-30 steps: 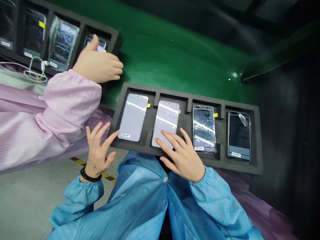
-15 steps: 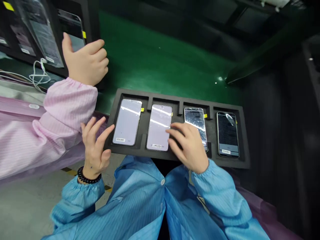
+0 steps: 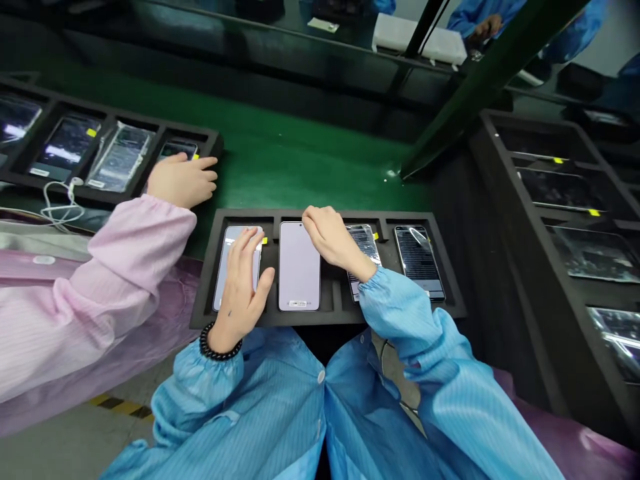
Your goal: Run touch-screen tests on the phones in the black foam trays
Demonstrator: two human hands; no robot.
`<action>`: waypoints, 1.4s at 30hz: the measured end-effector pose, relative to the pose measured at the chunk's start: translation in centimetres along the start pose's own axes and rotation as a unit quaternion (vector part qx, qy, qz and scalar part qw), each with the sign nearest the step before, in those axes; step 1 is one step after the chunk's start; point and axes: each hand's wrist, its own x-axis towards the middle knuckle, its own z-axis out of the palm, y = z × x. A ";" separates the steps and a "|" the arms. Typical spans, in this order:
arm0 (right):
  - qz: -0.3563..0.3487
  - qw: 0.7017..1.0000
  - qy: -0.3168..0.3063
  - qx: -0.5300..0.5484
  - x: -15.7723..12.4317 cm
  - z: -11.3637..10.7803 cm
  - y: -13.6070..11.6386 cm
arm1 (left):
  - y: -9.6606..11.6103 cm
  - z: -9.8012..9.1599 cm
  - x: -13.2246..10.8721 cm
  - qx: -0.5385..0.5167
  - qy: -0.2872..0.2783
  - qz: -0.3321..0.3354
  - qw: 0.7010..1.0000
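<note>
A black foam tray (image 3: 330, 317) lies at the belt's near edge with several phones in its slots. My left hand (image 3: 243, 280) rests flat on the leftmost phone (image 3: 223, 267), fingers stretched out, holding nothing. My right hand (image 3: 333, 240) is knuckles up with its fingers curled down at the top right corner of the second phone (image 3: 299, 275). What those fingers pinch is hidden. The hand and sleeve partly cover the third phone (image 3: 366, 241). The fourth phone (image 3: 419, 260), dark-screened and wrapped in film, lies untouched at the right.
A co-worker's hand (image 3: 180, 179) in a pink sleeve rests on a second phone tray (image 3: 213, 141) at the left, with a white cable (image 3: 59, 208) beside it. The green belt (image 3: 300, 153) runs behind. Dark racks of trays (image 3: 550, 200) stand at the right.
My left hand moved from beside the tray onto the leftmost phone. My right hand went from the tray's near edge up to the second phone's top corner. The view tilted upward.
</note>
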 end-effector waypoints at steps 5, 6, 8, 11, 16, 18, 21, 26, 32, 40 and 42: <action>0.017 0.992 -0.019 0.125 -1.1 -1.6 0.0 | 0.0 1.7 -0.1 -0.233 -0.030 -0.152 0.960; 0.017 0.989 -0.016 0.144 -1.3 -1.8 0.0 | 0.1 2.1 0.2 -0.267 -0.046 -0.179 0.946; 0.014 0.985 -0.004 0.172 -1.7 -2.3 -0.1 | 0.6 2.6 1.2 -0.309 -0.091 -0.222 0.921; 0.024 0.974 0.023 0.223 -2.5 -3.7 -0.7 | 2.3 2.4 2.6 -0.345 -0.119 -0.256 0.895; 0.033 0.941 0.066 0.330 -5.4 -6.1 -1.9 | 7.3 1.2 2.6 -0.412 -0.055 -0.260 0.872; 0.034 0.935 0.088 0.342 -7.3 -6.4 -1.9 | 8.8 1.2 1.6 -0.413 -0.048 -0.269 0.869; 0.067 0.919 0.125 0.369 -10.6 -6.2 -1.6 | 9.5 1.5 -0.3 -0.394 -0.042 -0.299 0.868; 0.062 0.948 0.222 0.219 -14.6 -5.3 -1.8 | 9.3 1.6 -2.9 -0.410 -0.079 -0.272 0.867; -0.085 0.956 0.280 0.000 -16.2 -4.0 -2.3 | 10.2 1.2 -4.2 -0.372 -0.077 -0.209 0.901; -0.265 0.927 0.261 0.054 -18.6 -4.0 -3.7 | 11.1 0.0 -5.5 -0.385 -0.130 -0.168 0.898; -0.285 0.914 0.276 0.085 -18.9 -3.6 -4.0 | 11.4 -0.3 -5.7 -0.389 -0.131 -0.164 0.897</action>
